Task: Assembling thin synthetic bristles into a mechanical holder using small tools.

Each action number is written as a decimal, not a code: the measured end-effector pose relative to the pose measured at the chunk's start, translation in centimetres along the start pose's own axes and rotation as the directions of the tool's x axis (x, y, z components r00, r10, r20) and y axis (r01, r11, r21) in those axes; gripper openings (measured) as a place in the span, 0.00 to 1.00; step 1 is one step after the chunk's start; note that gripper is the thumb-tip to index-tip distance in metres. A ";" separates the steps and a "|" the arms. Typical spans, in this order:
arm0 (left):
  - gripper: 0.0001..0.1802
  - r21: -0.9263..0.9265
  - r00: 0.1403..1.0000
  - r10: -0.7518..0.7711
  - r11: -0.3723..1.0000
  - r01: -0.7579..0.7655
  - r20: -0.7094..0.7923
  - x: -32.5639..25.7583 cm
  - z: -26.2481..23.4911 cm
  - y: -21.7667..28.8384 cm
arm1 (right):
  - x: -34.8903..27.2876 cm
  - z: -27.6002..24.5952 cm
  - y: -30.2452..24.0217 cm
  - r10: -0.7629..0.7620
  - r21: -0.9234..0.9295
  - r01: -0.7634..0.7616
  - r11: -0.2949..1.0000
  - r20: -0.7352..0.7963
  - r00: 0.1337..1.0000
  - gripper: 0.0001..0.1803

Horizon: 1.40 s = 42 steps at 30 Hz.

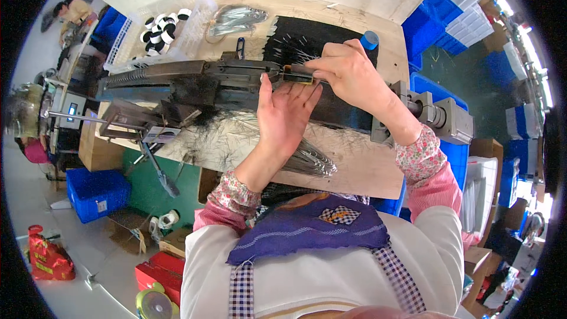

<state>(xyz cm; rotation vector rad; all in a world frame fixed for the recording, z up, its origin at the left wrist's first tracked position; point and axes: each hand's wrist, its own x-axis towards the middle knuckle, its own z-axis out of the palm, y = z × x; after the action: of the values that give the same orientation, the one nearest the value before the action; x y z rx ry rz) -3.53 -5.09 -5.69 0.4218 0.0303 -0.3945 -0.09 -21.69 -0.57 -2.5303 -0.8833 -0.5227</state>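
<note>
My left hand (284,112) is held flat and upright, fingers together, its fingertips touching the front of a long dark metal machine (177,80) on the wooden bench (360,168). My right hand (348,71) is closed on a small dark block with a yellow edge (297,74) at the machine's track. A bundle of thin silvery wires (310,159) lies on the bench below my left wrist. Loose dark and silvery wires (295,44) spread over a black mat behind the machine.
A grey motor (440,115) sits at the machine's right end. Black and white rings (160,28) fill a clear tray at the back left, beside a bag of metal parts (236,19). Blue crates (94,192) stand on the floor. Another person (74,12) sits far left.
</note>
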 end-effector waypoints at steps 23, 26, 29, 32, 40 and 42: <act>0.31 -0.041 0.999 -0.028 0.999 0.026 -0.044 -1.3 1.1 1.8 | 0.2 0.2 -4.8 0.011 -0.229 0.015 0.973 0.112 0.994 0.11; 0.30 -0.030 0.993 -0.071 0.997 0.068 -0.098 -1.0 1.7 1.8 | 0.4 0.1 -5.0 0.041 -0.256 0.000 0.967 0.154 0.987 0.14; 0.29 0.039 0.985 -0.099 0.994 0.105 -0.140 -0.4 1.9 1.8 | 0.0 0.1 -4.3 0.080 -0.288 -0.025 0.957 0.181 0.980 0.16; 0.21 0.054 0.987 -0.098 0.993 0.106 -0.126 -0.1 -0.3 1.5 | -1.6 0.1 -3.7 0.056 -0.194 -0.039 0.980 0.082 0.995 0.13; 0.19 0.191 0.945 -0.026 0.977 0.093 -0.325 0.0 -1.9 -5.0 | -11.9 6.6 -4.6 0.209 -0.045 -0.215 0.976 0.490 0.846 0.13; 0.22 0.282 0.950 0.062 0.959 0.028 -0.307 -1.4 -1.7 -4.9 | -11.7 9.8 -3.6 0.093 0.037 -0.118 0.992 0.401 0.911 0.12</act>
<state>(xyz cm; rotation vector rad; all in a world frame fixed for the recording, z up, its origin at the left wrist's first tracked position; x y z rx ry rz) -6.61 -8.02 -9.05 0.7659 0.2821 -0.3117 -8.92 -20.22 -13.44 -2.6549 -0.8729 0.0632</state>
